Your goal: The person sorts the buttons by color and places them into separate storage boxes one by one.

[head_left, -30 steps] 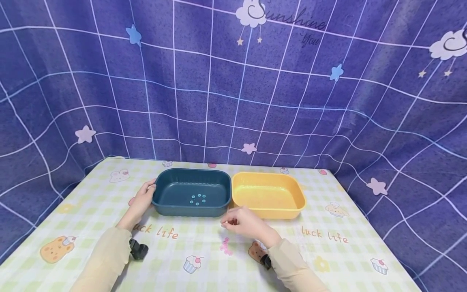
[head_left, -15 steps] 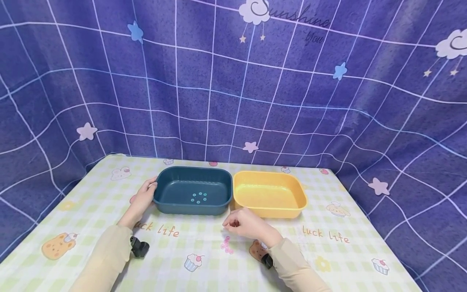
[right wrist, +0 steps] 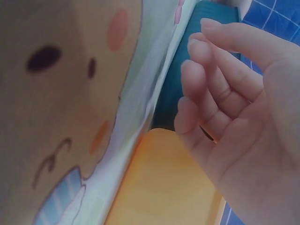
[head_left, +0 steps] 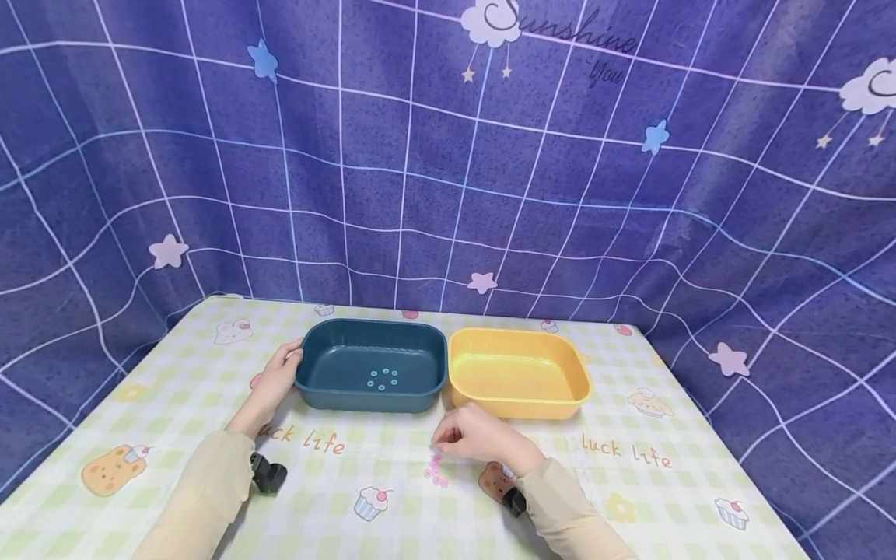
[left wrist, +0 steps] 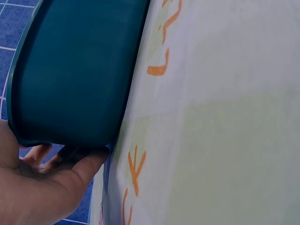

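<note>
My left hand [head_left: 275, 381] rests against the left end of a dark blue-green plastic bin [head_left: 371, 400]. In the left wrist view its thumb and fingers [left wrist: 89, 166] touch the end wall of that bin. Several small round teal pieces [head_left: 381, 387], like buttons, lie on the bin's floor. My right hand [head_left: 476, 432] is low over the cloth, its fingers loosely bent and thumb near the index tip. Nothing shows between those fingertips [right wrist: 211, 24]. Just below them is a small cluster of pink button-like pieces [head_left: 435, 471].
A yellow bin [head_left: 521, 408] stands right beside the blue-green one, behind my right hand. A checked, cartoon-printed cloth [head_left: 280, 513] covers the table. Behind the table hangs a purple curtain [head_left: 392, 187] with a grid pattern.
My right hand has moved slightly down and right, its fingertips now right at the top of the pink cluster. The left hand has stayed at the bin's end; the head view has shifted slightly.
</note>
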